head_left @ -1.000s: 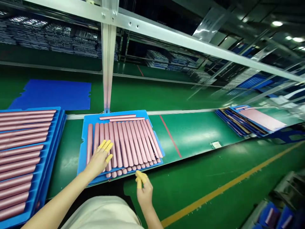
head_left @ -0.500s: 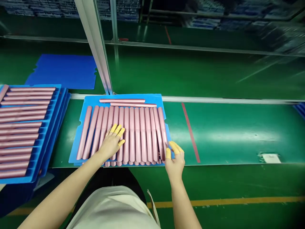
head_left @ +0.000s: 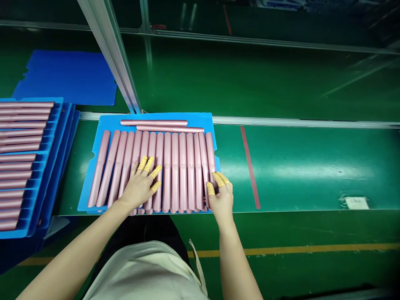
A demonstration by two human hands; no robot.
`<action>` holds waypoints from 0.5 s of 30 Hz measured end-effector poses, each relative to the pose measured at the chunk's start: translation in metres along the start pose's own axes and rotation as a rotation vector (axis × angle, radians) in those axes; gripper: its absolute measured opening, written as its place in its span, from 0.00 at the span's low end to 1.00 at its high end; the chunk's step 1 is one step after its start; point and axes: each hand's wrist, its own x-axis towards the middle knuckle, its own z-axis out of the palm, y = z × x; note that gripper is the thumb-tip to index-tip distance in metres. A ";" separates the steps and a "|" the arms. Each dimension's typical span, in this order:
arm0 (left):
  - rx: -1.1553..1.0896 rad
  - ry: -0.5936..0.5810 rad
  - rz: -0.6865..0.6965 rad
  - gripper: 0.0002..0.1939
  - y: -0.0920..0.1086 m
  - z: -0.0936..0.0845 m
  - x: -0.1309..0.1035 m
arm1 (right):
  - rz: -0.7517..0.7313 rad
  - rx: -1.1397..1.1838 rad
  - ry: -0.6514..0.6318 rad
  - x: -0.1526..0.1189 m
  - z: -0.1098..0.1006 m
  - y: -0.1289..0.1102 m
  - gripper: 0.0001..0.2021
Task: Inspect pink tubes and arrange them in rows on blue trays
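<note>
Several metallic pink tubes (head_left: 167, 175) lie side by side on a light blue notched tray (head_left: 109, 121), with two more tubes (head_left: 162, 123) laid crosswise along its far edge. My left hand (head_left: 140, 183), in yellow finger cots, rests on the left-middle part of the row with its fingers spread. At the row's right end my right hand (head_left: 221, 193), also in yellow cots, has its thumb and fingers around the near part of the rightmost pink tube (head_left: 210, 154). That hand hides the tube's lower end. More tube ends show beneath the tray's near edge.
To the left, stacked blue trays (head_left: 46, 166) hold more pink tubes. A dark blue sheet (head_left: 68, 79) lies behind them. A metal post (head_left: 115, 58) rises at the tray's far edge. Red tape (head_left: 250, 166) and a white patch (head_left: 356, 203) mark the green bench (head_left: 296, 158).
My right hand has moved from beside the row's right end onto the rightmost tube. My left hand stays on the row. The whole view has shifted slightly.
</note>
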 end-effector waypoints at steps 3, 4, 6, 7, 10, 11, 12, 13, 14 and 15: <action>0.001 0.014 -0.011 0.26 0.002 -0.001 0.000 | -0.020 0.002 -0.010 -0.001 -0.003 0.001 0.17; 0.004 0.014 -0.003 0.26 0.004 -0.001 0.000 | -0.027 0.002 -0.012 -0.001 -0.004 0.001 0.17; 0.013 0.021 0.030 0.25 0.010 -0.002 0.000 | -0.032 0.006 -0.021 -0.003 -0.004 0.001 0.17; 0.018 0.028 0.053 0.25 0.014 -0.002 -0.001 | -0.034 0.010 -0.025 -0.004 -0.004 0.001 0.17; 0.026 0.034 0.120 0.26 0.025 -0.001 -0.005 | -0.033 0.021 -0.037 -0.005 -0.005 0.002 0.17; 0.027 0.026 0.133 0.26 0.028 0.000 -0.007 | -0.032 0.024 -0.042 -0.005 -0.005 0.003 0.17; 0.025 0.017 0.139 0.26 0.030 0.001 -0.009 | -0.032 0.028 -0.050 -0.004 -0.005 0.003 0.17; 0.021 0.010 0.136 0.26 0.031 0.002 -0.011 | -0.028 0.035 -0.056 -0.004 -0.006 0.004 0.18; 0.014 0.008 0.126 0.26 0.032 0.002 -0.012 | -0.021 0.048 -0.058 -0.004 -0.007 0.004 0.18; 0.004 0.008 0.115 0.26 0.032 0.002 -0.014 | -0.012 0.066 -0.053 -0.003 -0.008 0.006 0.18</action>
